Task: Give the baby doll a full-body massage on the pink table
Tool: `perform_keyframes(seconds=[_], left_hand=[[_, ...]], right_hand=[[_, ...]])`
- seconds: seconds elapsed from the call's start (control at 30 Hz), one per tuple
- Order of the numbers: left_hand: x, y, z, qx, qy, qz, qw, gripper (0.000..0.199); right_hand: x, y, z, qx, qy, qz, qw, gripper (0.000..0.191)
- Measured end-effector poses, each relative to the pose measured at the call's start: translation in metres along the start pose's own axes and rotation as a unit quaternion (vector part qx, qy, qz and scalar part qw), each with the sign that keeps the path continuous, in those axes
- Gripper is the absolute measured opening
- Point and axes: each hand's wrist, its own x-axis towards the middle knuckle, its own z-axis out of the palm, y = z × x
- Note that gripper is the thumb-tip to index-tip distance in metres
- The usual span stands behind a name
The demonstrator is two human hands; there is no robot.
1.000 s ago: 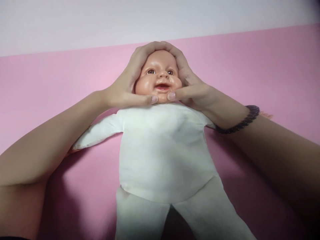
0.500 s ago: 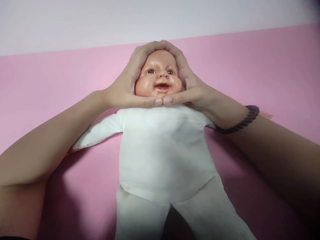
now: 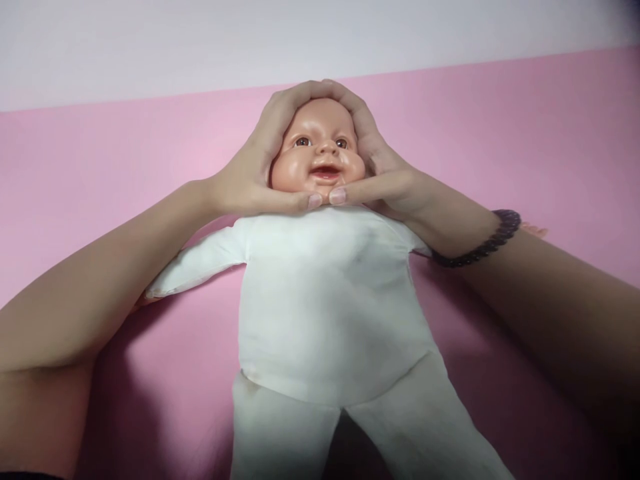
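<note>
One pink surface (image 3: 500, 133) carries a doll (image 3: 325, 300) lying on its back. Its white cloth body looks soft, light and floppy; the glossy head (image 3: 320, 153) seems hard and slippery, best cupped. Left hand (image 3: 250, 173) and right hand (image 3: 385, 177) wrap it, thumbs under the chin.

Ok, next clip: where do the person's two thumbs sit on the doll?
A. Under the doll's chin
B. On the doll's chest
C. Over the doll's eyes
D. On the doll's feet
A: both hands, left hand and right hand, cup the doll's head, with fingers arched over its crown and thumb tips nearly meeting under the chin, above the white cloth body.
</note>
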Motion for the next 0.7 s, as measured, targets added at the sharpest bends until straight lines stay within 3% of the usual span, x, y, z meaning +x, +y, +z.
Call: perform_keyframes(seconds=[0.4,0.6,0.7], left_hand=[[0.0,-0.004,-0.005,-0.002,-0.014,0.014,1.0,0.079],[0.003,-0.026,-0.01,-0.015,-0.067,0.114,0.991,0.109],[0.004,-0.027,-0.008,-0.021,-0.053,0.114,0.992,0.109]], right_hand=[[0.003,0.004,-0.003,-0.014,0.001,-0.005,1.0,0.089],[0.001,0.0,0.0,-0.033,0.009,0.008,0.999,0.09],[0.0,0.001,-0.002,-0.054,0.004,0.001,0.999,0.093]])
